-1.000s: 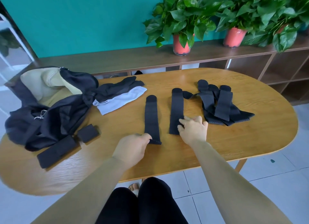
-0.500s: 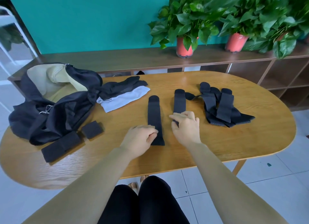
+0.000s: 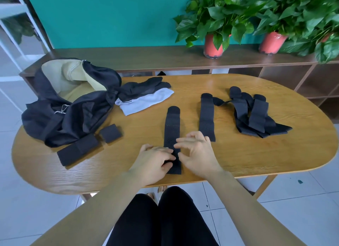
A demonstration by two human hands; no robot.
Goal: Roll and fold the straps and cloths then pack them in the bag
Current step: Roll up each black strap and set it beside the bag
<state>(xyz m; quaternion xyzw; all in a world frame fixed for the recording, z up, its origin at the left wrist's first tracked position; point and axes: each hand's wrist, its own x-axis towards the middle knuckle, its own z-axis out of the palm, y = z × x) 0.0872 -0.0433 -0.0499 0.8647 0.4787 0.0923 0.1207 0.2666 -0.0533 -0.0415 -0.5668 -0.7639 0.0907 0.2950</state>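
Head view: left hand (image 3: 153, 162) pinches the near end of a strap (image 3: 172, 128), hiding it; right hand (image 3: 197, 153) hovers just beside, fingers spread. Bag (image 3: 73, 106) lies far left, open.

There is only one view, from a wide-angle camera on the person's head, which looks forward and down over the oval wooden table (image 3: 275, 159), so no part is shared with a second view. The forearms and both hands come in from the bottom edge and are very near, with the person's knees directly below. The far shelf (image 3: 146, 56) with potted plants (image 3: 212, 43) and the teal wall (image 3: 110, 16) fill the top, and the straight lines bend at the edges.
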